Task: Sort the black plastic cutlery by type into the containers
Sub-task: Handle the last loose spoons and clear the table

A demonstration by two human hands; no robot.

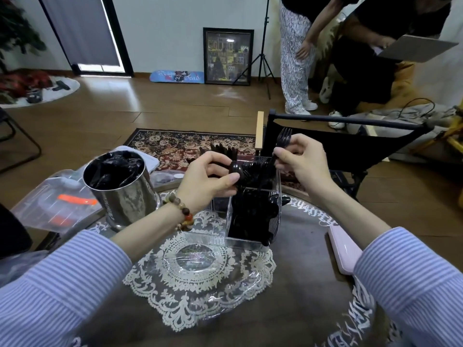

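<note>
2 hands (left (210,176), right (300,161)) pinch glossy black plastic cutlery (284,140).

A black plastic fork (283,140) stands upright above the clear divided container (250,242), whose right compartment holds black cutlery (253,216).

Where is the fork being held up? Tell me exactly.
In the head view, the fork is right of centre, pinched upright in the right hand with tines up, above the far right corner of the clear organiser.
</note>
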